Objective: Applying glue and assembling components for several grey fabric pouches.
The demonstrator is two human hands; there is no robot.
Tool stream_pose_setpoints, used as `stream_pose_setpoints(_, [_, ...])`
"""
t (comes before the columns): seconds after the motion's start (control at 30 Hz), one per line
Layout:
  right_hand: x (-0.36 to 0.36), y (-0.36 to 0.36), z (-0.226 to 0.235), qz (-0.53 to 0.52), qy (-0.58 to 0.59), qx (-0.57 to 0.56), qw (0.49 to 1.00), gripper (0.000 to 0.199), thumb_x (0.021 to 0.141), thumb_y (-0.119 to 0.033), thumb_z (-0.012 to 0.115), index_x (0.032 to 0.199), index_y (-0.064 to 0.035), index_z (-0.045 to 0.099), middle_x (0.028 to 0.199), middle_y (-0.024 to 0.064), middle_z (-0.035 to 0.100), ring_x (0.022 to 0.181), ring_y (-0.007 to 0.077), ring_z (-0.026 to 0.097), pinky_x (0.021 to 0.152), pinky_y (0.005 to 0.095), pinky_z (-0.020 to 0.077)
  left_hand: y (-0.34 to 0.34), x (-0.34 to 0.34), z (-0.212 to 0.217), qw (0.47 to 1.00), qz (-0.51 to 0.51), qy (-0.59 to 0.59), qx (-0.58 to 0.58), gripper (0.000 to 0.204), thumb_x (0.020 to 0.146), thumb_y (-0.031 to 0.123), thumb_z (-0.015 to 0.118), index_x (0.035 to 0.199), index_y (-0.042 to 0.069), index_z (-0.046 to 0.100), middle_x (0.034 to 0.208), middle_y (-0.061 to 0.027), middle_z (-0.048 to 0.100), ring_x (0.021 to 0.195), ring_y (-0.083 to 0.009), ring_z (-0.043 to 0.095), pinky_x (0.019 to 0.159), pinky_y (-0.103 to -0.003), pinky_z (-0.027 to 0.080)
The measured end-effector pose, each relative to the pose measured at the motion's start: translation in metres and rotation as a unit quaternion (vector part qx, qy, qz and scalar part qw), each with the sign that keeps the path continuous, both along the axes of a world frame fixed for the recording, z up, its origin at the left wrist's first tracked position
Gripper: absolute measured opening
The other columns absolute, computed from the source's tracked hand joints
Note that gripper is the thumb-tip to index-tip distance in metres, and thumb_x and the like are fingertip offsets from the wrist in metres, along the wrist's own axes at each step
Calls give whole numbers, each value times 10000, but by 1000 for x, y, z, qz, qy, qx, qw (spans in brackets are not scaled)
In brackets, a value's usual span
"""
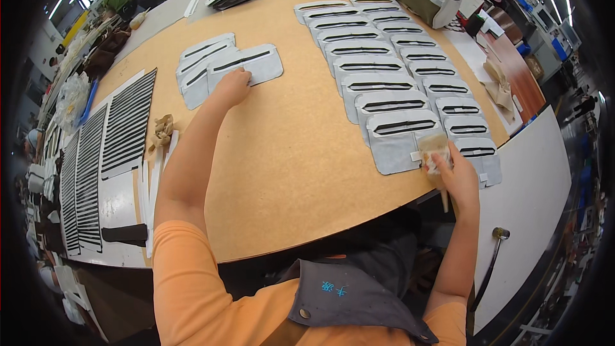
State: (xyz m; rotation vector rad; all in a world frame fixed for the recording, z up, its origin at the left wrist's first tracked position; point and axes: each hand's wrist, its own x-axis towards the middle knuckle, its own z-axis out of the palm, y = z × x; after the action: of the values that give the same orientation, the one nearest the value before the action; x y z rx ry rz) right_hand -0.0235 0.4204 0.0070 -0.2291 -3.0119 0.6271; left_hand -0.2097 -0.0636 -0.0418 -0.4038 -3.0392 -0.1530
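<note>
In the head view, the left hand (236,86) curls on a grey panel (266,72); whether it pinches it, I cannot tell. Dragging it could skew the overlapped panels (195,93) just left. The right hand (462,178) grips a pale tool (433,146), whose sweep could knock the slotted panel (392,150) beside it askew.
</note>
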Motion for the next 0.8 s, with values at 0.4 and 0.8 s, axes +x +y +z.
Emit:
stream_pose_setpoints(0.4, [5, -54, -6, 119, 304, 19, 945, 359, 849, -154, 666, 1164, -5, 577, 1227, 155, 545, 1137, 338, 504, 950, 419, 409, -11, 19, -8, 997, -16, 18, 71, 210, 786, 52, 579, 991, 37, 540, 1007, -164, 549, 1007, -356, 552, 844, -444, 474])
stream_pose_setpoints(0.8, [28, -97, -24, 227, 244, -65, 941, 278, 847, -160, 658, 1088, -28, 619, 1219, 138, 545, 1125, 332, 499, 938, 413, 417, 9, 36, 0, 992, -64, 55, -93, 118, 803, 37, 569, 902, -17, 535, 935, -172, 573, 830, -361, 615, 718, -428, 515])
